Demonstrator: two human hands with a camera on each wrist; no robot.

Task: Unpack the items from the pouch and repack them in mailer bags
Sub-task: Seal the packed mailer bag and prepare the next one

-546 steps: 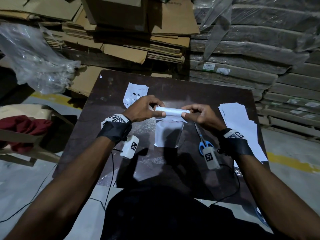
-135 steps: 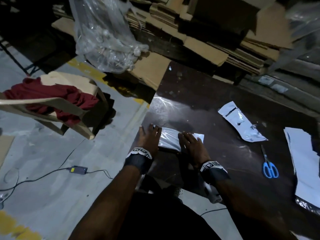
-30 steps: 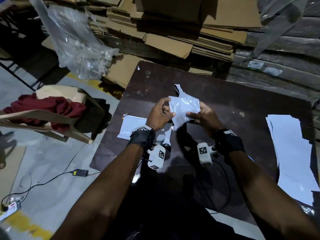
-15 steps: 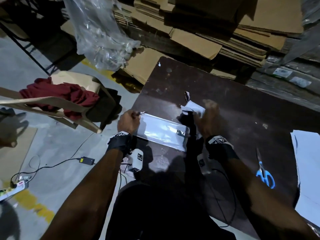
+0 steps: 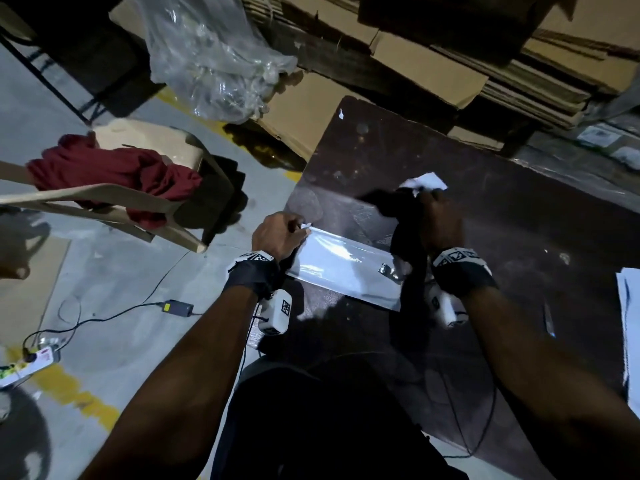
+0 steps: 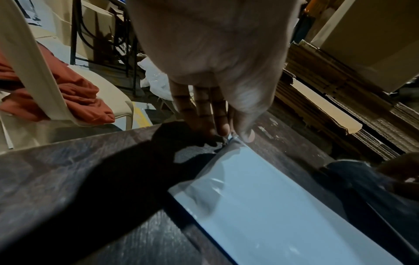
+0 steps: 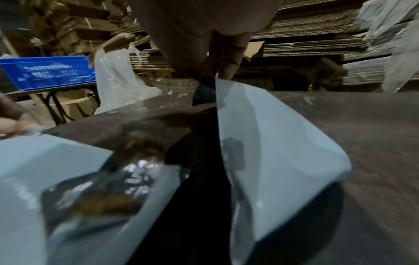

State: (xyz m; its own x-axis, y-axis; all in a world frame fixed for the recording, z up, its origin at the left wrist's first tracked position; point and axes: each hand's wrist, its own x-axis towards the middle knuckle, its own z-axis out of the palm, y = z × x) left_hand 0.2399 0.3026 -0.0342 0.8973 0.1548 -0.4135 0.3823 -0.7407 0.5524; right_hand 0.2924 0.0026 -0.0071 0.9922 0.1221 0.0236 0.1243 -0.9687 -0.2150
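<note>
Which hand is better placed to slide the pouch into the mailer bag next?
Right. The right hand already pinches the pouch near the mailer bag, while the left hand holds that bag's far corner on the table.

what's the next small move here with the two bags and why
Probably slide the pouch toward the mailer bag's right end. The left hand pinches the mailer's far left corner, pinning it flat on the table, while the right hand pinches the pouch just beyond it.

White mailer bag [image 5: 343, 268] on dark brown table [image 5: 519, 220]; red cloth [image 5: 114, 171], blue crate [image 7: 47, 73].
</note>
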